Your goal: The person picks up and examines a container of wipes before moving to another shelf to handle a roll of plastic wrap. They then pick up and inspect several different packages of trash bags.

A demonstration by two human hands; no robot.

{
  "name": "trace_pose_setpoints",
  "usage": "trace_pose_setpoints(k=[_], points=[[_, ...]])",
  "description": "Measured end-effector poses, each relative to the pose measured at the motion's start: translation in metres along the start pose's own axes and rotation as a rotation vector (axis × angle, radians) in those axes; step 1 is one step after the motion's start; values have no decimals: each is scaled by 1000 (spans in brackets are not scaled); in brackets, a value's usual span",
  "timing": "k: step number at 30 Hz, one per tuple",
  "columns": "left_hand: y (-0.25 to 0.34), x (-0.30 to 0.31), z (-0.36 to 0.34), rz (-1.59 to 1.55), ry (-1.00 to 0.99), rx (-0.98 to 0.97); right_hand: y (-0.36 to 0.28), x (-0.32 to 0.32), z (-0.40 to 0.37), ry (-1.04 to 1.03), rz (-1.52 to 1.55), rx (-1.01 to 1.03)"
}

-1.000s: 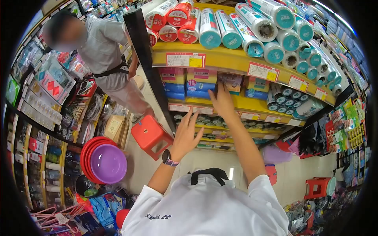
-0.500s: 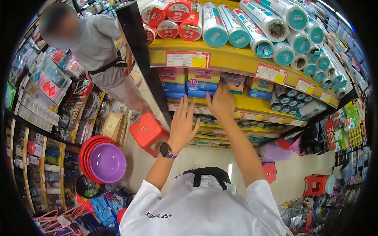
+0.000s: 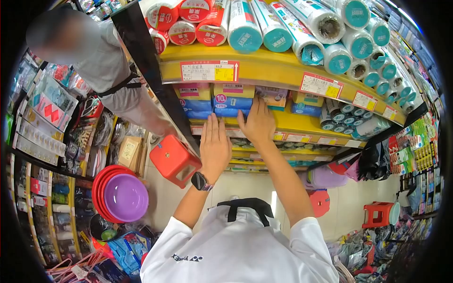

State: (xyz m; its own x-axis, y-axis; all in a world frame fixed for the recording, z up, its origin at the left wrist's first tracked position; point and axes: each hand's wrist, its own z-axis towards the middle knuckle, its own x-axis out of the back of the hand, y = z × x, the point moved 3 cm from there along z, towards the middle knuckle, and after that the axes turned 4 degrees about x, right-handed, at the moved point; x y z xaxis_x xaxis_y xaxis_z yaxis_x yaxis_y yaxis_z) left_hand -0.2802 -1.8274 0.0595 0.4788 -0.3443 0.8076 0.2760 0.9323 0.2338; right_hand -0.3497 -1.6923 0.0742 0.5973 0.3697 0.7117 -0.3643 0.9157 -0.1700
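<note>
On the yellow shelf stand blue-and-yellow packs (image 3: 233, 102), one printed with "10". My left hand (image 3: 215, 145), a dark watch on its wrist, has its fingers stretched straight and side by side. Its fingertips meet the front lower edge of these packs. At their right end is my right hand (image 3: 258, 123), fingers extended and thumb apart, between the packs and a patterned box (image 3: 272, 95). Neither hand grips anything. The right fingertips partly cover the box, so their exact contact is hard to see.
Above hang rolls with teal ends (image 3: 245, 37) and red-wrapped rolls (image 3: 211, 30) on a yellow upper shelf (image 3: 269, 68). A red stool (image 3: 169, 155) stands left, near purple and red basins (image 3: 126, 196). Another person in grey (image 3: 111, 61) stands beyond the shelf post.
My left fingers have drawn together and rest against the packs' front. My right hand has shifted slightly left in view. The whole view has swung a little, bringing the shelf nearer.
</note>
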Motion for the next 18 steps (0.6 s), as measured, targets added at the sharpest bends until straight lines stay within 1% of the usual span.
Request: trace_pose_setpoints(k=[2, 3, 5, 6, 9, 12, 16, 18], points=[[0, -1, 1, 22, 46, 5, 1, -5, 0, 87, -48, 52], [-2, -2, 3, 21, 27, 17, -2, -4, 4, 66, -42, 49], [-2, -2, 1, -8, 57, -5, -2, -2, 2, -62, -52, -30], [0, -2, -5, -29, -9, -13, -3, -3, -4, -111, -61, -80], [7, -4, 5, 30, 101, -22, 4, 1, 5, 12, -49, 1], [1, -6, 0, 35, 111, -11, 0, -4, 1, 99, -66, 61], [5, -3, 2, 30, 103, 28, 1, -4, 1, 61, -11, 45], [3, -4, 1, 26, 106, 29, 1, -3, 1, 83, -19, 57]])
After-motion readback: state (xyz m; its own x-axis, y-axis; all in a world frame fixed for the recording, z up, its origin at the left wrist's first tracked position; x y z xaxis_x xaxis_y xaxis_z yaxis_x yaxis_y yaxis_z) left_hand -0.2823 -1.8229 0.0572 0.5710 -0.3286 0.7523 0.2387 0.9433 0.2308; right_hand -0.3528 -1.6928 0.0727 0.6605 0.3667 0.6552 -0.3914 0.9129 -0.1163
